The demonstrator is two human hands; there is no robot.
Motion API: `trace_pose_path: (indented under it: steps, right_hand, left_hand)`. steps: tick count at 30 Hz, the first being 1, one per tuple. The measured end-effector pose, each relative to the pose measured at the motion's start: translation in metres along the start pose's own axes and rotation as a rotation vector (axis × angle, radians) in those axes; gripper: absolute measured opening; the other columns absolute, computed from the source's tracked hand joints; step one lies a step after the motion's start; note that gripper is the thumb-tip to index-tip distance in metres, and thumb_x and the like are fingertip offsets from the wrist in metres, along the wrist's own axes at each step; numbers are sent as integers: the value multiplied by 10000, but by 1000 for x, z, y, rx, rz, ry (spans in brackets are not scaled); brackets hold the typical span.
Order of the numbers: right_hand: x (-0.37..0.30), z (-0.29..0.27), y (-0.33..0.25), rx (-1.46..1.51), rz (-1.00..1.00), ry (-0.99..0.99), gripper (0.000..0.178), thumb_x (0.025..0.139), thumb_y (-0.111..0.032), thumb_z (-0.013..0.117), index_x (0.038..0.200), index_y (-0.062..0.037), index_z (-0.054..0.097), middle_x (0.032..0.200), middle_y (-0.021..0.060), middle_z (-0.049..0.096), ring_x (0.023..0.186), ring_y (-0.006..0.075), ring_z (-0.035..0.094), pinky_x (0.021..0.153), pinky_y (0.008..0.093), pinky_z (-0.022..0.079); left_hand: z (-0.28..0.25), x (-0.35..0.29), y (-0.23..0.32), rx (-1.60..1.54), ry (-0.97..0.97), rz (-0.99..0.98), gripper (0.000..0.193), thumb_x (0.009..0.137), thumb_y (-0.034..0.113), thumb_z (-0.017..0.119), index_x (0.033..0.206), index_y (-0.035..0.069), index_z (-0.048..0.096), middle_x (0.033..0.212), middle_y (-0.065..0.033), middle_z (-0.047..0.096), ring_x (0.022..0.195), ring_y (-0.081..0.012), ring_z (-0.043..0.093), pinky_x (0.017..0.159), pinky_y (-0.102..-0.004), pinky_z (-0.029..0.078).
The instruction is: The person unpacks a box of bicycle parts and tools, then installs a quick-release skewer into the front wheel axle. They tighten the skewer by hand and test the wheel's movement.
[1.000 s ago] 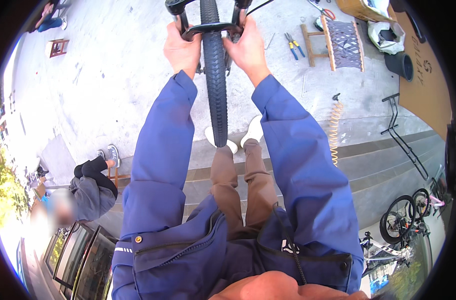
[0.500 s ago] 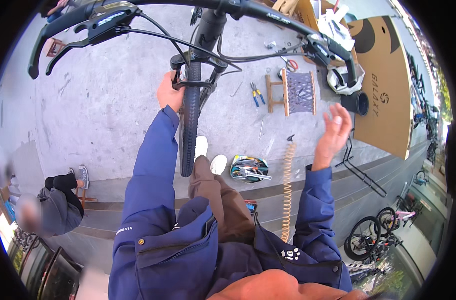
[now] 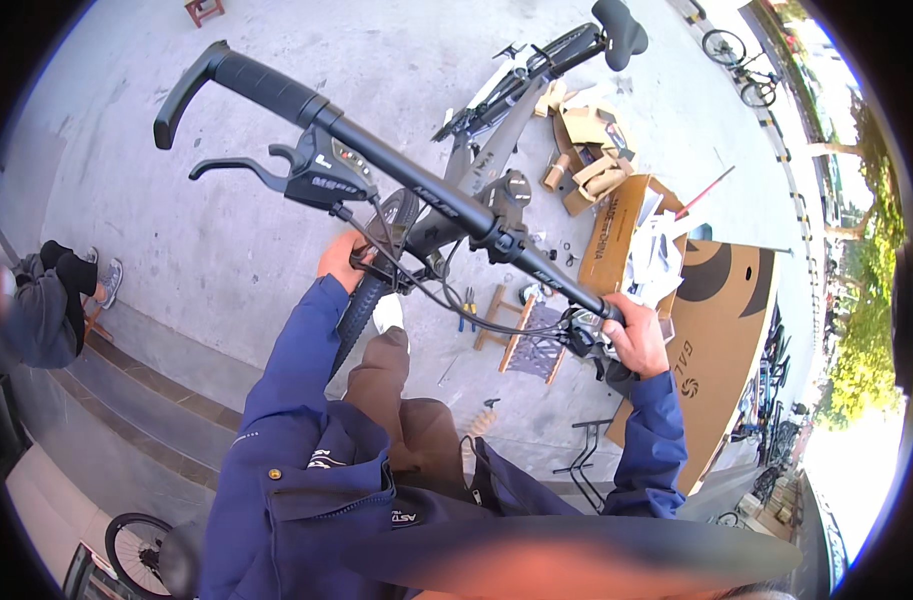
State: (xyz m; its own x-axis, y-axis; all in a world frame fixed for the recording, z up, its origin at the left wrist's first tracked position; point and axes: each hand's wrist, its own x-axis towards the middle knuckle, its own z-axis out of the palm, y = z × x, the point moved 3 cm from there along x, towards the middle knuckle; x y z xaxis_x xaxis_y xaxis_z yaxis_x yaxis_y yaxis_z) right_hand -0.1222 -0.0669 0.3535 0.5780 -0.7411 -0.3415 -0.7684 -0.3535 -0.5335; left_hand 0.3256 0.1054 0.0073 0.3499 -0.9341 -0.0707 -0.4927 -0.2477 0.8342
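Handlebar (image 3: 416, 190): long black bar, stiff metal, runs across the view above the knees, tilted, left end high. It looks rigid and fairly heavy with the front wheel (image 3: 371, 285) hanging under it; likely swings round the stem if held one-sided. Rubber grip sleeve (image 3: 266, 88) at the bar's left end is free, non-slip, best hold there. Brake lever (image 3: 238, 170) and control box just below that sleeve; cables loop under the bar, snag risk.

Right hand (image 3: 636, 335) closed tight round the bar's right end, arm stretched out, elbow slightly bent. Left hand (image 3: 341, 262) below the bar's middle, fingers curled on the stem or fork top by the tyre; exact hold partly hidden. Arm reaches forward.

Beyond the bar: second bike (image 3: 536, 70) lying on concrete, cardboard (image 3: 716, 300), pliers (image 3: 468, 305), seated person (image 3: 46, 300) far left of it.
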Motion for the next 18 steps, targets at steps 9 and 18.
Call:
trace_pose_path:
  steps: [9,18]
  right_hand:
    - [65,-23,-36,-167,-187,-112,618,949,-650,661,1126,-58,671,823,194,696,790,449,697,691,468,547]
    - [176,-41,-97,-168,-484,-310,498,1049,-515,610,1110,-21,625,730,215,667,738,471,683,638,510,526]
  left_hand:
    - [-16,-40,16,50,328,-432,507,846,-18,713,1335,24,588,1281,-227,637,1193,-436,624,1017,-472,516]
    - [16,-86,156,126,795,-334,349,878,18,667,1227,32,651,1219,-186,662,1124,-388,643,984,-452,527]
